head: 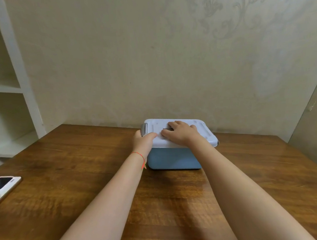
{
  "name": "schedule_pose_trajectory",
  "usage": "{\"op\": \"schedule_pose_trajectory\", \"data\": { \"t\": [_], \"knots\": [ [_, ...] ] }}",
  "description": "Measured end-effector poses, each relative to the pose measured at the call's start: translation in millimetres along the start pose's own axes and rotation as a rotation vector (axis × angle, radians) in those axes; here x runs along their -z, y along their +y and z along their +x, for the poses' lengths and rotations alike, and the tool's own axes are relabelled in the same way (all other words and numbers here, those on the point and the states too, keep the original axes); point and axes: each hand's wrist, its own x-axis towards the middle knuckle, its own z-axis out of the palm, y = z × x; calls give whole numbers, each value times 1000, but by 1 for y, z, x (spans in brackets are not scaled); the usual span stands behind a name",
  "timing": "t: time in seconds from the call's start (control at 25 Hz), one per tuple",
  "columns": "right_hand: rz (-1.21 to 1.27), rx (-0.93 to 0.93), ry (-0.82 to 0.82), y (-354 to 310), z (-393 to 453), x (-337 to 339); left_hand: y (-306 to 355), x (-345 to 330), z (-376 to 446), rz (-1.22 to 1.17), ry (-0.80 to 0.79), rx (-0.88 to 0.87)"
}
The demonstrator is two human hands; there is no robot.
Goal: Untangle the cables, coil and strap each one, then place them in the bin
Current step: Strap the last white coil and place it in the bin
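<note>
A blue bin (173, 160) with a white lid (204, 133) stands on the wooden table near the wall. The lid is on the bin. My left hand (143, 142) holds the lid's left end beside the grey latch (144, 129), with the thumb on top of the lid. My right hand (179, 132) rests flat on the lid's middle, fingers over the recessed handle. No cables are in view.
A phone (2, 187) lies at the table's left edge. White shelves (7, 88) stand at the far left beside the table. A papered wall runs close behind the bin. The wooden table (83, 180) spreads wide in front of the bin.
</note>
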Motion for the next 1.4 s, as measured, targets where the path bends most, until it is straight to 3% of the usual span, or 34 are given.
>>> {"op": "schedule_pose_trajectory", "data": {
  "t": [0.16,0.24,0.32,0.4,0.52,0.6,0.68,0.76,0.96,1.2,1.28,1.4],
  "knots": [
    [-12,-15,-12,-1,-1,0,2,6,5,84,-11,-36],
    [-9,-12,-13,0,-2,-1,7,8,3,280,-4,-89],
    [131,-1,63,-1,-4,-1,10,4,2,706,66,-306],
    [291,-44,210,4,-7,5,13,-7,-11,1018,39,-594],
    [187,-308,358,35,-19,13,12,-28,-25,1285,-83,-680],
    [358,-572,290,63,-25,15,10,-33,-26,1408,-91,-648],
    [773,-688,177,79,-30,15,12,-33,-26,1463,-95,-640],
    [939,-670,198,86,-33,10,12,-34,-27,1473,-89,-652],
    [560,-525,396,89,-29,9,12,-35,-30,1469,-61,-665],
    [434,-541,477,85,-31,11,12,-33,-30,1460,-80,-680],
    [447,-487,470,83,-31,8,12,-35,-26,1462,-93,-682],
    [438,-372,322,84,-25,0,12,-45,-12,1485,-107,-688]
  ]
}}
